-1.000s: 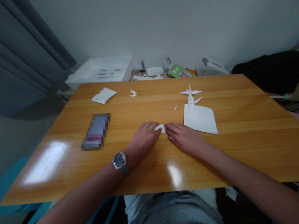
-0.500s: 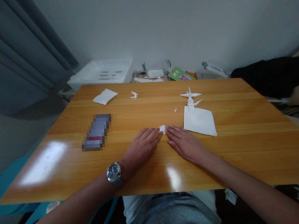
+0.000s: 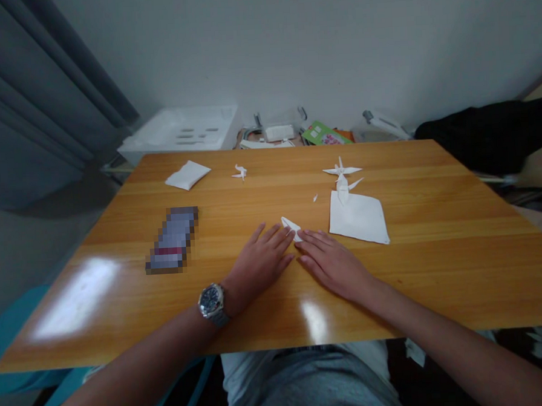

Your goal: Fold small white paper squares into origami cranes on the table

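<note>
A small folded piece of white paper (image 3: 288, 224) lies on the table between my hands, a narrow pointed flap angled up to the left. My left hand (image 3: 263, 256), with a metal watch above its wrist, lies flat with fingers stretched out, the tips on the paper's lower left side. Flat as well, my right hand (image 3: 331, 260) rests its fingertips at the paper's right end, partly covering it. Right of that hand lies a white paper sheet (image 3: 360, 219), its upper left corner under a folded paper crane (image 3: 342, 189). Another paper crane (image 3: 341, 169) stands just behind.
A small paper crane (image 3: 240, 172) and a folded white paper (image 3: 188, 175) lie at the back left of the wooden table (image 3: 235, 208). A pixelated phone-like object (image 3: 173, 239) lies left of my hands. A paper scrap (image 3: 315, 197) sits near the sheet. Behind stands a white tray (image 3: 189, 125).
The paper between my hands now shows a pointed flap reaching up to the left. My left fingers have spread a little and the thumb has moved down, away from the paper.
</note>
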### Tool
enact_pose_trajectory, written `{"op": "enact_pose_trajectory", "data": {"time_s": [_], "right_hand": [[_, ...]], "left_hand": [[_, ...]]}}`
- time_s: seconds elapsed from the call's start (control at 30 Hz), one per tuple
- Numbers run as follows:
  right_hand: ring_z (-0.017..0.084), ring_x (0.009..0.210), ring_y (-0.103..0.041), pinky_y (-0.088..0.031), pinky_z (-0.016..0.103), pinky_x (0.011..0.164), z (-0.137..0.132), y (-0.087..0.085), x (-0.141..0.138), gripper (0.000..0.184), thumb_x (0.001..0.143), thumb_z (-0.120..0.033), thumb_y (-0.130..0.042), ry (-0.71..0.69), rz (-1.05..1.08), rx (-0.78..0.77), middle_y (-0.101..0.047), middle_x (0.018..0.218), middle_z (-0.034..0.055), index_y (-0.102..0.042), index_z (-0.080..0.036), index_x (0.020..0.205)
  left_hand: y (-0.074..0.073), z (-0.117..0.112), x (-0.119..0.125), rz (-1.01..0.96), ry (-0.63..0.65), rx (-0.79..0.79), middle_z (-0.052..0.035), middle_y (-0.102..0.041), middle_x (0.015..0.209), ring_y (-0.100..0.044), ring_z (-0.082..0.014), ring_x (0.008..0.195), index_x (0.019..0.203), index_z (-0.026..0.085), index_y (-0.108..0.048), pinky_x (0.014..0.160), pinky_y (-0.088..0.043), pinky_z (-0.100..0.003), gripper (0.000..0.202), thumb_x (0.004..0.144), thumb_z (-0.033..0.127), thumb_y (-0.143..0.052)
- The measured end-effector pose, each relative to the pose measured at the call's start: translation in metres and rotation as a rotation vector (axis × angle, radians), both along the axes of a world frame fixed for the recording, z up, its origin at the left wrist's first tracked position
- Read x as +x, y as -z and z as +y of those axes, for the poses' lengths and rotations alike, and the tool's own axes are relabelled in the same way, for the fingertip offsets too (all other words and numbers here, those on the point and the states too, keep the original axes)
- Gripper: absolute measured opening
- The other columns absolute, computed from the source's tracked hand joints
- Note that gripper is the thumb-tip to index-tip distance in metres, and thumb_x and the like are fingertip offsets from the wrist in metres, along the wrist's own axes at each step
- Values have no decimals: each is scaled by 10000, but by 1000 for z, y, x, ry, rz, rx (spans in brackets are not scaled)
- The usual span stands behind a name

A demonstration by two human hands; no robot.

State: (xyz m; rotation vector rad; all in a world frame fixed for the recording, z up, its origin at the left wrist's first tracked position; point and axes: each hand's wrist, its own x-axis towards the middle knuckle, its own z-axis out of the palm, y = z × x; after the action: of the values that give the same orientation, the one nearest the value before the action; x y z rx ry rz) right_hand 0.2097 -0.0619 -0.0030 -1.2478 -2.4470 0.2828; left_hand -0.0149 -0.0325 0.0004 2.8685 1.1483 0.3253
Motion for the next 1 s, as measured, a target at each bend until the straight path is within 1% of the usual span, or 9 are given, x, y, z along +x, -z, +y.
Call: {"op": "enact_pose_trajectory", "data": {"time_s": [0.2, 0.33, 0.4, 0.5, 0.6, 0.67, 0.77, 0.87, 1.0], "right_hand": [[272, 1351, -550, -417, 533, 1164, -2, -7, -1, 326, 1055, -302, -427, -34, 13, -24, -606, 1427, 161, -613, -152, 1278], [258, 1301, -589, -455, 522, 1133, 6, -12, 2, 291, 1053, -276, -429, -66, 54, -20, -659, 1359, 140, -641, -173, 1226], [247, 1319, -576, -459, 502, 1136, 16, -13, 6, 317, 1057, -273, -420, -70, 76, -14, -657, 1363, 133, -633, -168, 1267], [257, 1369, -535, -438, 518, 1155, 34, -11, 12, 387, 1063, -297, -403, -55, 49, 40, -608, 1433, 140, -594, -154, 1367], [271, 1440, -454, -396, 523, 1187, 50, -5, 17, 426, 1061, -294, -405, -119, -30, 62, -536, 1506, 151, -561, -128, 1421], [260, 1453, -439, -377, 523, 1198, 56, -1, 18, 430, 1058, -274, -413, -158, -72, 59, -527, 1513, 152, -540, -140, 1446], [258, 1434, -464, -385, 526, 1187, 55, 2, 19, 436, 1051, -267, -438, -152, -100, 56, -528, 1511, 159, -521, -161, 1465], [283, 1382, -510, -401, 547, 1162, 50, -2, 19, 428, 1038, -276, -472, -126, -117, 66, -559, 1472, 168, -534, -171, 1448], [295, 1239, -575, -424, 544, 1121, 42, -12, 16, 379, 1014, -268, -517, -100, -135, 89, -639, 1277, 151, -589, -181, 1375]], "left_hand": [[5, 13, -2, -59, 36, -86, -102, -490, 1540, -399, -247, 1461, 1472, 178, -466, 1249, -237, -467, 465, 1045, 360, -443], [3, 22, -6, -107, 96, -146, -95, -510, 1520, -432, -225, 1440, 1464, 202, -477, 1239, -277, -440, 454, 1034, 349, -469], [1, 26, -9, -120, 116, -164, -90, -509, 1521, -437, -223, 1436, 1486, 224, -457, 1234, -286, -444, 470, 1033, 349, -474], [-1, 33, -15, -113, 149, -186, -99, -477, 1551, -431, -228, 1444, 1512, 236, -428, 1233, -281, -464, 501, 1033, 374, -476], [-3, 39, -20, -108, 216, -199, -112, -483, 1546, -449, -227, 1432, 1490, 230, -461, 1233, -283, -467, 497, 1023, 394, -500], [-5, 42, -21, -122, 239, -190, -119, -509, 1521, -482, -237, 1402, 1463, 233, -498, 1205, -333, -463, 483, 1009, 394, -530], [-8, 40, -20, -128, 196, -144, -135, -558, 1454, -539, -260, 1327, 1407, 231, -563, 1137, -414, -457, 428, 1005, 374, -534], [-12, 36, -17, -86, 138, -97, -140, -576, 1405, -550, -275, 1285, 1385, 222, -578, 1108, -425, -465, 414, 1016, 397, -506], [-12, 30, -11, -43, 83, -49, -130, -580, 1367, -553, -284, 1244, 1370, 225, -579, 1082, -421, -462, 428, 1016, 449, -490]]}}
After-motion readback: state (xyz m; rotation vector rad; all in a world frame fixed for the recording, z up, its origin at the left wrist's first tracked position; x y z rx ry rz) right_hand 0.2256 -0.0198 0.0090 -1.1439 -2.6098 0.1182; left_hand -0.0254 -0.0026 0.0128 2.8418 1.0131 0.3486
